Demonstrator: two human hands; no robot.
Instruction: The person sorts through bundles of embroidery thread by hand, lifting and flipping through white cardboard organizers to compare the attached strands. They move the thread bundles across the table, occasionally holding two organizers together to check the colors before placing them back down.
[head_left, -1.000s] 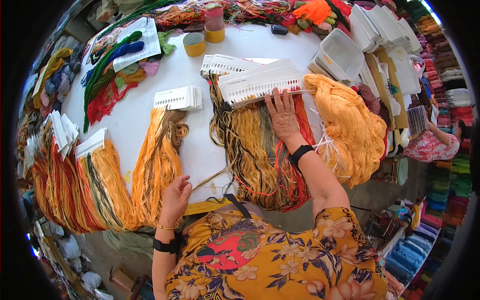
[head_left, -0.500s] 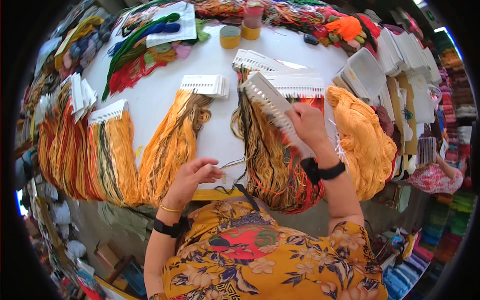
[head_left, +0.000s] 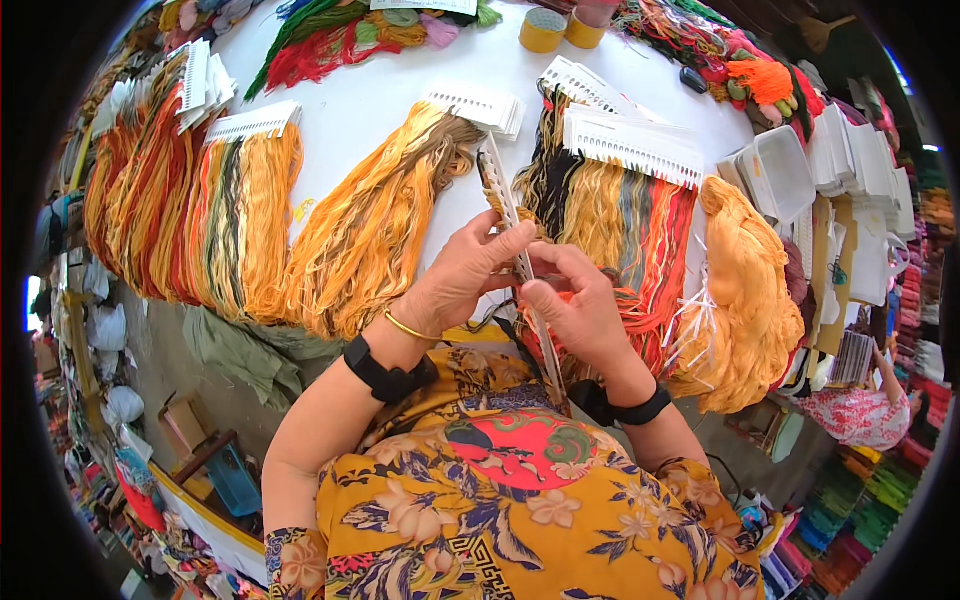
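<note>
In the head view, a worker in a mustard floral shirt (head_left: 560,530) holds a white perforated card (head_left: 523,266) between both hands, in front of the body and at the near side of a white worktable (head_left: 380,70). The long, narrow strip, turned nearly edge-on, slants from its far tip at upper left to its near end before the shirt, a row of holes showing along its upper part. Brownish-gold strands gather beside it at the fingers.

The left hand (head_left: 465,265) pinches the card between thumb and bent fingers; the right hand (head_left: 575,305) grips it just below, thumb against the strip. (A gold bangle (head_left: 408,328) circles the left wrist.) The hands hide the card's middle in part, and they block the view of the lower ends of a black, gold, grey and red thread bundle (head_left: 620,215), topped by fanned white cards (head_left: 632,145).

To its right lies a thick pale-orange skein (head_left: 745,290) with white ties, near a clear plastic box (head_left: 780,180). To the left, an orange-and-brown bundle (head_left: 375,215) drapes toward the table's edge, with a striped bundle (head_left: 245,220) farther out. Yellow-sided rolls (head_left: 541,35) stand at the back.
</note>
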